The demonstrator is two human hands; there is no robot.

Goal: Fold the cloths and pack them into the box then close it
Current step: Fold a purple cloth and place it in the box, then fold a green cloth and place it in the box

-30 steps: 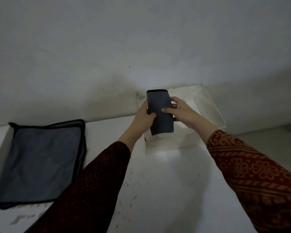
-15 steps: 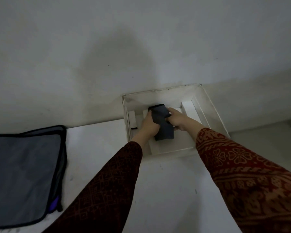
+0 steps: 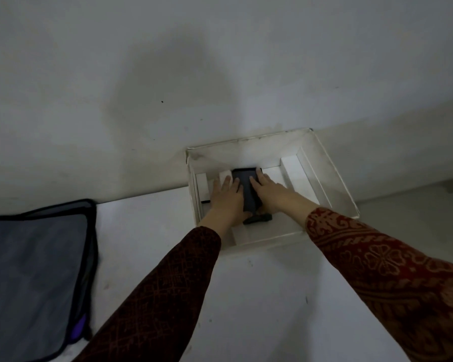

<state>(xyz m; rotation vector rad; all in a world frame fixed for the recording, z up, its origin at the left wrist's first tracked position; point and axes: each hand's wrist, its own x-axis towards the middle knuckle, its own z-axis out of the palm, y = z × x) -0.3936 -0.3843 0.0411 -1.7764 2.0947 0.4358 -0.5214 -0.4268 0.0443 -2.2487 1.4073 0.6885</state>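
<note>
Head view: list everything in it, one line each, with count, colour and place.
box: one, white, open, against the wall at the table's far edge.
folded cloth: one, dark grey, inside the box under both hands.
flat cloths: a stack, grey-blue with black edging and a purple bit showing beneath, on the table at left.
table: one, white, under everything.
wall: grey-white, behind the table.
sleeves: two, dark red, patterned.
left hand: flat, fingers straight, on the cloth's left edge.
right hand: flat, fingers straight, on the cloth's right edge.
</note>
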